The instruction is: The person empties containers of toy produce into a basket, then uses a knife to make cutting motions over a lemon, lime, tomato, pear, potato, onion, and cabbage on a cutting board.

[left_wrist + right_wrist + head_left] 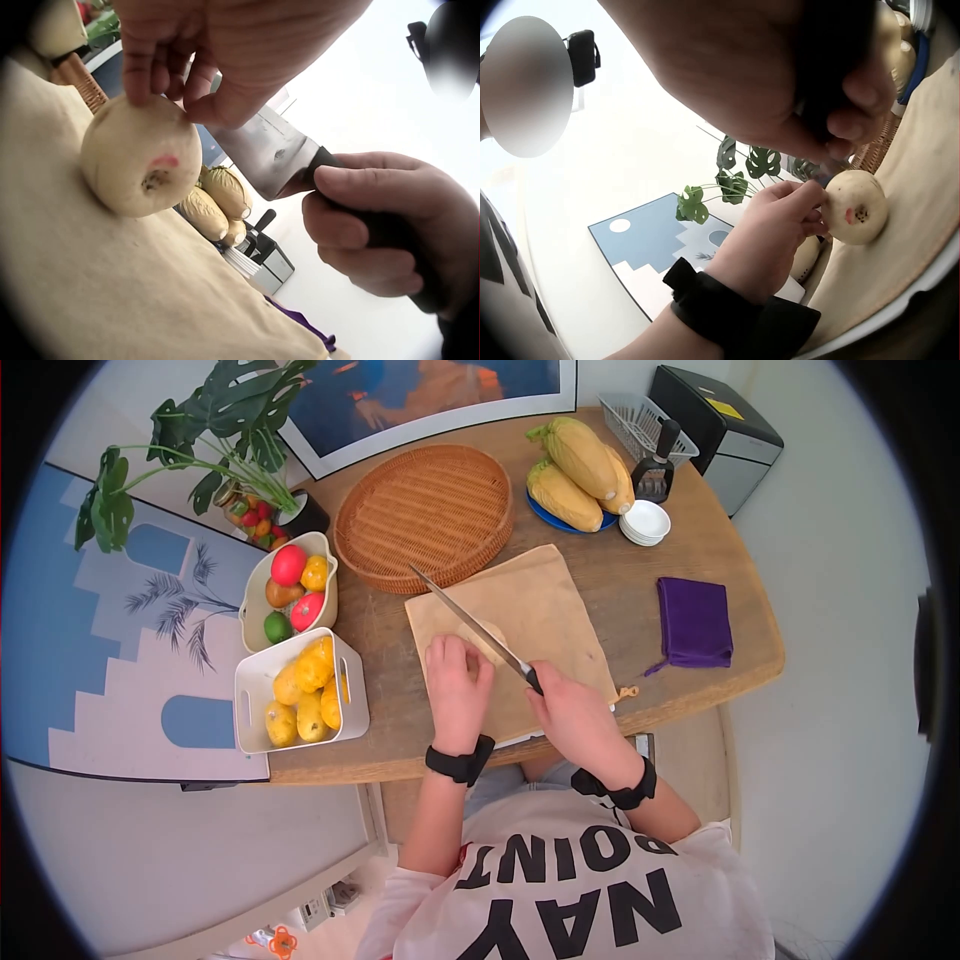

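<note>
A pale round fruit [124, 161] with a pink mark and a dark hollow at its end rests on the beige cloth [560, 605]. My left hand [460, 685] holds it, fingertips and thumb pressed on its upper side in the left wrist view. My right hand [580, 725] grips the black handle of a kitchen knife [465, 612]. The long blade slants up and left over the cloth, overlapping the fruit in the head view. In the left wrist view the fruit and left fingers cover part of the blade; in the right wrist view the right hand [742, 67] hides most of the knife.
At left stand a white bin [355, 705] of yellow fruit and a cream basket [252, 605] of mixed fruit. Behind are a round wicker tray [425, 510], a blue plate [545, 515] with yellow produce, and white bowls [645, 523]. A purple cloth [694, 622] lies right.
</note>
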### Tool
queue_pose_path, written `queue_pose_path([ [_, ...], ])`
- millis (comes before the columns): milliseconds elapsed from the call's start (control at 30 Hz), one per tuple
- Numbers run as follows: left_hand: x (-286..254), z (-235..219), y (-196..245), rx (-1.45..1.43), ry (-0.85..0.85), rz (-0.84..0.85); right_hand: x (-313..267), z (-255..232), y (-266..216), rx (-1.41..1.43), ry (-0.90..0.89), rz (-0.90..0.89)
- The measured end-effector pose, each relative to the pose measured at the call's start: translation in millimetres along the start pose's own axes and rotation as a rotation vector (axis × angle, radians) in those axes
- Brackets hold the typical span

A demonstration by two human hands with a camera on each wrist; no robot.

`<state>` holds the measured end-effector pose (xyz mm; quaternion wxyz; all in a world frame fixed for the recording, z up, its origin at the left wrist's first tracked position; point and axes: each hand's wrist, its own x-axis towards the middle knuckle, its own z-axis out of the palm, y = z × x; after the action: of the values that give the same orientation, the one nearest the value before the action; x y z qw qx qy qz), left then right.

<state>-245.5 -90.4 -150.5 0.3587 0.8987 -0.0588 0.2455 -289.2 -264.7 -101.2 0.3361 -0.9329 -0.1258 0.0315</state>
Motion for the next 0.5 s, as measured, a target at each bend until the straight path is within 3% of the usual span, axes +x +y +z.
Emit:
queue_pose_path([
  [233,-2,-1,-1,-0.034,-0.007,-0.014,2,10,6,-0.028,0.081,-0.069],
  [500,-3,-1,6,-0.123,-0.035,-0.127,-1,0,4,-0.048,0.018,0.037],
])
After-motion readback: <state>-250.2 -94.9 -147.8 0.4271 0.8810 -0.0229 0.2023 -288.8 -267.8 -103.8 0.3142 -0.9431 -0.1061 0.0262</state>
